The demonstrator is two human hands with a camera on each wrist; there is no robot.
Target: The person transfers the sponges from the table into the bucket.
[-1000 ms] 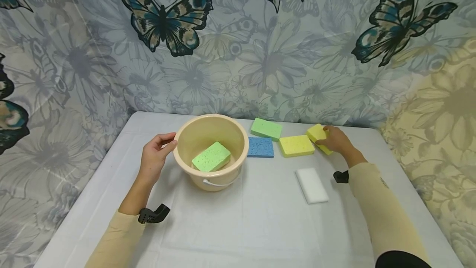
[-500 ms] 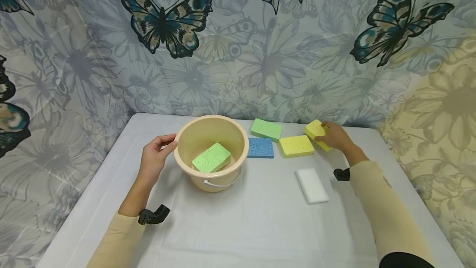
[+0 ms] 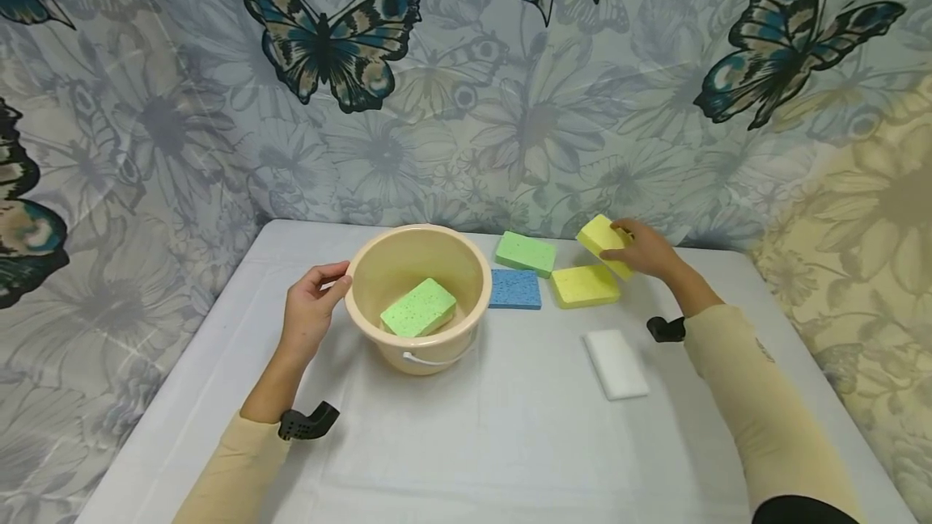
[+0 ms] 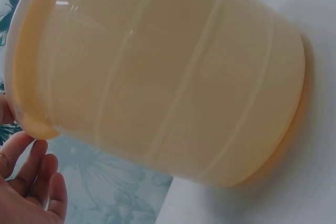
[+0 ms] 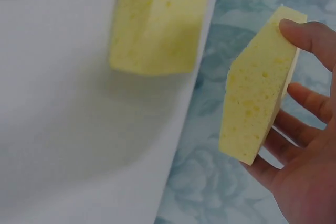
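Observation:
My left hand (image 3: 309, 314) pinches the left rim of a beige bucket (image 3: 429, 358) between thumb and fingers; the left wrist view shows the bucket's side wall (image 4: 173, 77) close up. Inside the bucket lies a speckled green sponge (image 3: 418, 310). At the back right, my right hand (image 3: 644, 249) grips a yellow sponge (image 3: 601, 236), tilted and raised over the table. In the right wrist view the thumb presses one side of this sponge (image 5: 257, 87) and the fingers lie behind it. Just below it on the table is a second yellow sponge (image 3: 585, 287).
A blue sponge (image 3: 515, 289) lies right of the bucket, with another green sponge (image 3: 526, 253) behind it. Nearer the front is a white sponge (image 3: 616, 364). The white table (image 3: 466, 451) ends at a butterfly-patterned cloth wall (image 3: 539, 128). A white handle (image 3: 437, 362) hangs on the bucket's front.
My right hand has lifted the yellow sponge from beside the other yellow one and moved it up and to the left. The left hand has stayed at the bucket rim.

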